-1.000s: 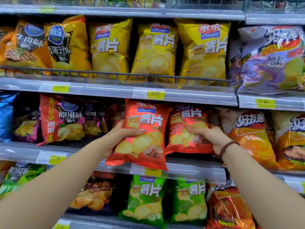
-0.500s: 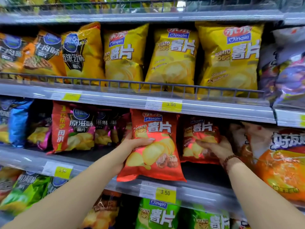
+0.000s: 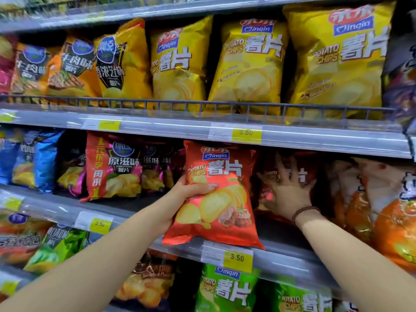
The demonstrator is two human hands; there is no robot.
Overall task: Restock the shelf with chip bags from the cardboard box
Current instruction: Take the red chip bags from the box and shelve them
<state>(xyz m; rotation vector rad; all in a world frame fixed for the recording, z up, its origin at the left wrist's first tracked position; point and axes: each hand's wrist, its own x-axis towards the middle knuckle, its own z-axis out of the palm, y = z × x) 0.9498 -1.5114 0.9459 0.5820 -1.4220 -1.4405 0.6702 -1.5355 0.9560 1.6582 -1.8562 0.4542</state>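
While left hand point(image 3: 181, 199) grips red bag point(image 3: 227, 170) — rear bag point(image 3: 266, 163) stands beside.

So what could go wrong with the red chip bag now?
The left hand grips the red chip bag only at its side, and the bag's bottom hangs over the shelf edge. If it is let go now, it may slide off. The right hand presses flat on the back red bag, which could crush the chips inside.
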